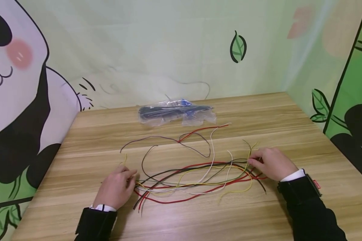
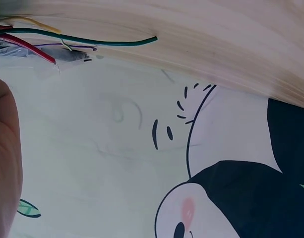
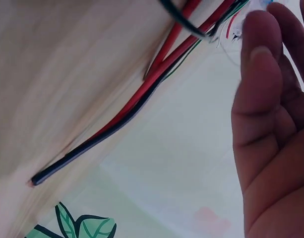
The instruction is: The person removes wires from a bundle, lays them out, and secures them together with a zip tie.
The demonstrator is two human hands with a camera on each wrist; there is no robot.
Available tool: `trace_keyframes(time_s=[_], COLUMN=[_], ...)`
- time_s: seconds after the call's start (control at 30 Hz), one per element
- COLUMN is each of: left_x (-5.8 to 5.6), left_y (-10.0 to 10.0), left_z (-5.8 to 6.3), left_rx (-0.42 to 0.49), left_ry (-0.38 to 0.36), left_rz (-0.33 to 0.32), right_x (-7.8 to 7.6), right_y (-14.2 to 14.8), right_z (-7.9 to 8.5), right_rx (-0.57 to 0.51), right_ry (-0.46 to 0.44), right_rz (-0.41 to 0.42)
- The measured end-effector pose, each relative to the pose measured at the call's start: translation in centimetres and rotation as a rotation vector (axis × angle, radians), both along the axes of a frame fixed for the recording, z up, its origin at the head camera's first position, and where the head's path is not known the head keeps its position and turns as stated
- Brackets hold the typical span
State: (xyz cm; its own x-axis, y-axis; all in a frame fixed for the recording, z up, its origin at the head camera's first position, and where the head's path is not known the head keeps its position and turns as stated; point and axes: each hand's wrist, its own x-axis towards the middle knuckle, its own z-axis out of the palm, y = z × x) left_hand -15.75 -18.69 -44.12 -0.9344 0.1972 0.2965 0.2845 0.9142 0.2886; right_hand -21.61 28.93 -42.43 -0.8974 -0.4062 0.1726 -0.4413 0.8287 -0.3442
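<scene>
A loose bundle of thin electrical wires (image 1: 181, 184), red, black, white, yellow and green, lies across the table between both hands. At its left end, the left hand (image 1: 116, 187) has curled fingers that pinch some wires; its fingertips are partly hidden. One yellow wire end pokes out beyond that hand. In the left wrist view a green wire (image 2: 107, 42) sticks out past the others. The right hand (image 1: 273, 164) pinches thin wires between thumb and index finger at the bundle's right end. Below it, in the right wrist view, run a black wire (image 3: 99, 141) and a red wire (image 3: 137, 94).
Behind the bundle lie a purple wire (image 1: 151, 137) and a red wire (image 1: 203, 129), apart from most of the others. A clear plastic bag (image 1: 176, 113) with a dark, long item stands near the back edge. Printed cloth walls surround the wooden table (image 1: 102, 134).
</scene>
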Motion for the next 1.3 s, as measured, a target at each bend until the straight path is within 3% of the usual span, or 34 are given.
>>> trace_keyframes(time_s=[0.33, 0.57, 0.77, 1.03, 1.3], left_x=[0.1, 0.3, 0.3, 0.2, 0.2], left_y=[0.5, 1.1, 1.2, 1.2, 1.5], left_z=[-0.1, -0.1, 0.0, -0.3, -0.2], left_rx=[0.029, 0.042, 0.043, 0.028, 0.030], left_ry=[0.110, 0.139, 0.152, 0.175, 0.176], left_rz=[-0.027, -0.038, -0.027, -0.019, -0.022], right_x=[-0.1, -0.7, -2.2, -3.8, -4.9], right_y=[-1.7, -5.6, -10.3, -15.0, -16.8], right_z=[0.7, 2.8, 3.2, 2.2, 1.0], right_rx=[0.006, 0.063, 0.207, 0.369, 0.407], right_ry=[0.112, 0.147, 0.179, 0.075, 0.012], right_rz=[0.011, 0.130, 0.243, 0.198, 0.168])
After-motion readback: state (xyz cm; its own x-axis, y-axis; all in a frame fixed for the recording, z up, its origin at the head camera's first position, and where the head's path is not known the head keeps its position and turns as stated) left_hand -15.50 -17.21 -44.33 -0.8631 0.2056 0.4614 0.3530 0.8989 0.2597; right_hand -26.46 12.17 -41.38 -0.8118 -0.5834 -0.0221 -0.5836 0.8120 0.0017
